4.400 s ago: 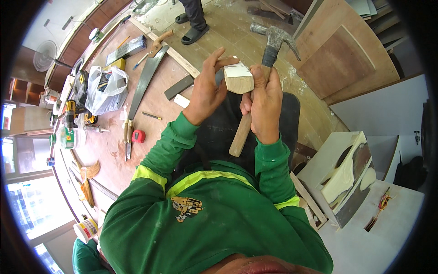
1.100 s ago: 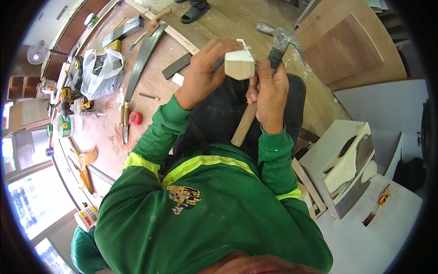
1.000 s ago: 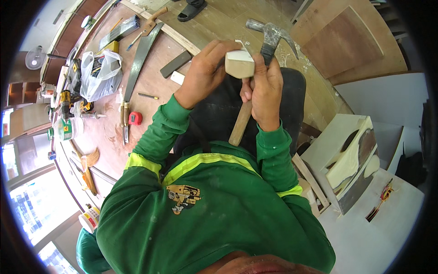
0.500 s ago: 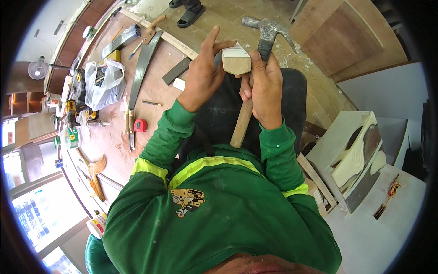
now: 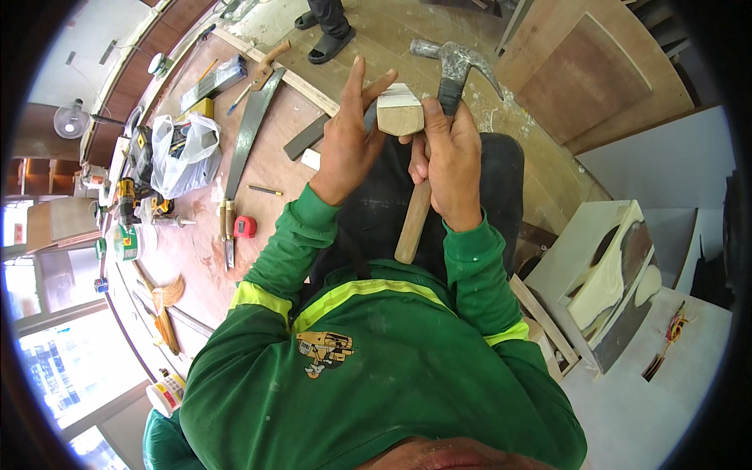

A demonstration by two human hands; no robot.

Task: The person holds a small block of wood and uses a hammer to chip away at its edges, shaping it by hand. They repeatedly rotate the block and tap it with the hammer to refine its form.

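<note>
In the upper middle of the frame, the right hand (image 5: pixel 450 160) had its grip clamped around a claw hammer (image 5: pixel 451 88), the steel head up and the bare handle end slanting down toward the lap. Just left of the hammer, a pale wooden block (image 5: pixel 400 121) with a white upper face sat between the two hands. The left hand (image 5: pixel 351 141) stood along its left side, two fingers pointing up and apart; I couldn't tell whether that grip was closed on the block. Beside the left wrist, a dark grey bar (image 5: pixel 306 138) lay on the counter (image 5: pixel 192 270). Farther left were a red tape measure (image 5: pixel 245 227), a handsaw (image 5: pixel 254 135) and a bulging plastic bag (image 5: pixel 184 160). At the top, somebody's slippered feet (image 5: pixel 332 47) showed on the floor.
</note>
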